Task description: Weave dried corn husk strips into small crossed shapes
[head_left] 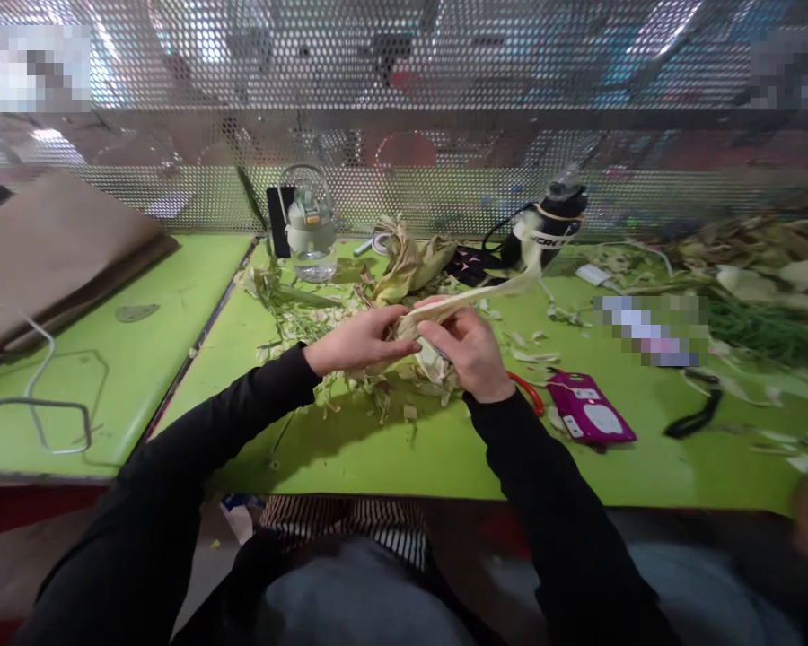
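Above the middle of the green table, my left hand [370, 339] and my right hand [468, 348] are both closed on a pale, folded strip of corn husk [468, 296]. Its long loose end rises to the right, past my right hand. Thumb and fingers of each hand pinch the strip near its folded end, a short way apart. Part of the husk is hidden by my fingers. Beneath my hands lies a pile of husk scraps [377, 390]. A small greyish piece shows under my right thumb, too hidden to name. An orange-red loop [529, 392] sits by my right wrist.
Behind my hands are dried husks [421, 260], a clear water bottle [311, 235] and a black bottle [558, 220]. A purple phone case [589, 408] lies right, near more husks [768, 251]. Brown paper [60, 242] and bent wire [33, 408] lie left. A perforated metal screen [350, 135] stands behind.
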Demonstrator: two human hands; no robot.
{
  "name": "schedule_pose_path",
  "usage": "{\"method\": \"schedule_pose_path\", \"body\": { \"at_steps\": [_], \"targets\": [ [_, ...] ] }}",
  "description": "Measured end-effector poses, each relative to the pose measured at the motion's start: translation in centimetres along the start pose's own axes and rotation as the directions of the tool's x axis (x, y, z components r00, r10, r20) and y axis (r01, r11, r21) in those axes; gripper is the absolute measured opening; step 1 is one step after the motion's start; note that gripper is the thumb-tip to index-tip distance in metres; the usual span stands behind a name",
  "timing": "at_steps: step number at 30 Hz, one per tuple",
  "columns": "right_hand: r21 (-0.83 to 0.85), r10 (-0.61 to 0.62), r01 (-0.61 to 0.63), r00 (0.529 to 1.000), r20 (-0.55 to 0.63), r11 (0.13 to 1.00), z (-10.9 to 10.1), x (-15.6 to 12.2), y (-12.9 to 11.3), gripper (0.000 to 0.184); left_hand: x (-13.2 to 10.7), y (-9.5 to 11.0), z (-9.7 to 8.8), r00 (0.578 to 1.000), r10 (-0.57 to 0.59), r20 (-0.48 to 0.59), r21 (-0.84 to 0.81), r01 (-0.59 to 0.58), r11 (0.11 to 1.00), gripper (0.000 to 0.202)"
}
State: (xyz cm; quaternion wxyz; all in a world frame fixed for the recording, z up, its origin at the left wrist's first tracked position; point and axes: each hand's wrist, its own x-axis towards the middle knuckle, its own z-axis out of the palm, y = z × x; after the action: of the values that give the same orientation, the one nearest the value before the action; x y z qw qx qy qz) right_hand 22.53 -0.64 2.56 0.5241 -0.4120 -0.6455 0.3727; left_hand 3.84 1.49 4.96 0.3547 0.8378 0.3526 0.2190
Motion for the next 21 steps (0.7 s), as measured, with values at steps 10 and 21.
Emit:
{"method": "schedule_pose_path", "body": {
  "at_steps": [10,21],
  "targets": [
    [-0.012,-0.112,0.113,0.954,-0.279,0.994,0.2,-0.2,0.7,0.027,-0.9,2.1,-1.2,0.983,-0.051,0.179,-0.416,0.123,0.901,0.021],
    [0.095,-0.044,0.107,0.859,-0.51,0.99,-4.9,1.1,2.0,0.037,-1.6,-2.8,-4.9,0.753,-0.538,-0.378,-0.73,0.115,0.674,0.014]
  ]
}}
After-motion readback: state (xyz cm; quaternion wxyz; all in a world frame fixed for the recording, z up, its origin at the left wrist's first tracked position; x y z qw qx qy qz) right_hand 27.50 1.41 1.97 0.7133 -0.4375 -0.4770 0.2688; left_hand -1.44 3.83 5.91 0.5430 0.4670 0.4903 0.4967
